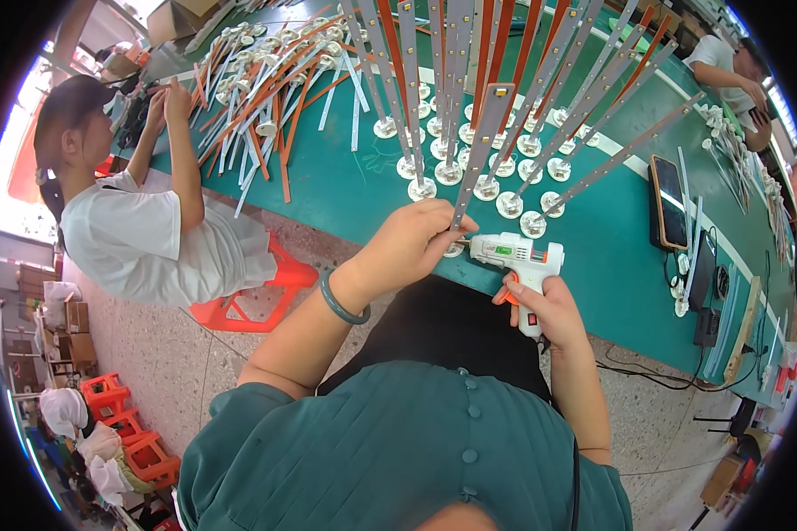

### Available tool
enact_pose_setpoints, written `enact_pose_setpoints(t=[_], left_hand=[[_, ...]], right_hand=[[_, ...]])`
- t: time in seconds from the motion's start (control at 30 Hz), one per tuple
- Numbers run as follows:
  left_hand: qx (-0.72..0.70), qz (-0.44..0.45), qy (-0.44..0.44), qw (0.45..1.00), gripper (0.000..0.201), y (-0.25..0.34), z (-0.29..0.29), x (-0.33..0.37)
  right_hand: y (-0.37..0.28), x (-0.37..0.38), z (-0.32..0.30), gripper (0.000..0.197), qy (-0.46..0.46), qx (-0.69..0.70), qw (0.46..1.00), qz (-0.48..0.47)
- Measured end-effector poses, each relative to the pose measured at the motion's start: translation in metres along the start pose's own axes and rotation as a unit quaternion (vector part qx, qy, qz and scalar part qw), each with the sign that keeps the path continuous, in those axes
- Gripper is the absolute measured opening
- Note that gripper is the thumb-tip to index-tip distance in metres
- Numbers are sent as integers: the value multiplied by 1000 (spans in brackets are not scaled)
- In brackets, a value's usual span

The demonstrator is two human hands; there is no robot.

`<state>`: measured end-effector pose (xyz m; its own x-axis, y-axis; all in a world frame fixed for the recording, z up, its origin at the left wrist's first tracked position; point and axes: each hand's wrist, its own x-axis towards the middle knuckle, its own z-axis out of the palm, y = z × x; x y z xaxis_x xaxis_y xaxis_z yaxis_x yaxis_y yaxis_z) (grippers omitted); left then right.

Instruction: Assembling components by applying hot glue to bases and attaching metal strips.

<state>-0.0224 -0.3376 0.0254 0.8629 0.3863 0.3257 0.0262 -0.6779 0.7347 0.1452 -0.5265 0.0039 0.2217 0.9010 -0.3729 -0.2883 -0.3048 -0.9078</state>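
At the near edge of the green table, my left hand [409, 239] pinches the lower end of an upright grey LED strip [480, 159]. Under my fingers, the strip meets a round white base [453, 250], mostly hidden by the hand. My right hand [547, 308] grips a white hot glue gun [518, 254] by its handle, a finger on the orange trigger. The gun's nozzle points left, close to the strip's foot beside my left fingertips; whether it touches cannot be made out. Just beyond stand several LED strips [452, 97] upright in white round bases [509, 204].
Loose strips with white bases [266, 80] lie heaped at the far left. A phone [668, 202] and a cable-trailing black box [707, 326] are on the right. One person sits at left on a red stool [266, 288]; another works at far right [726, 75].
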Motion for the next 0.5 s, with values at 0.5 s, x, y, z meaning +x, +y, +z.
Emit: enact_pose_setpoints(t=[0.5], left_hand=[[-8, 7, 5, 1000, 14, 0, 0, -1]], right_hand=[[-3, -1, 0, 25, 48, -11, 998, 25]])
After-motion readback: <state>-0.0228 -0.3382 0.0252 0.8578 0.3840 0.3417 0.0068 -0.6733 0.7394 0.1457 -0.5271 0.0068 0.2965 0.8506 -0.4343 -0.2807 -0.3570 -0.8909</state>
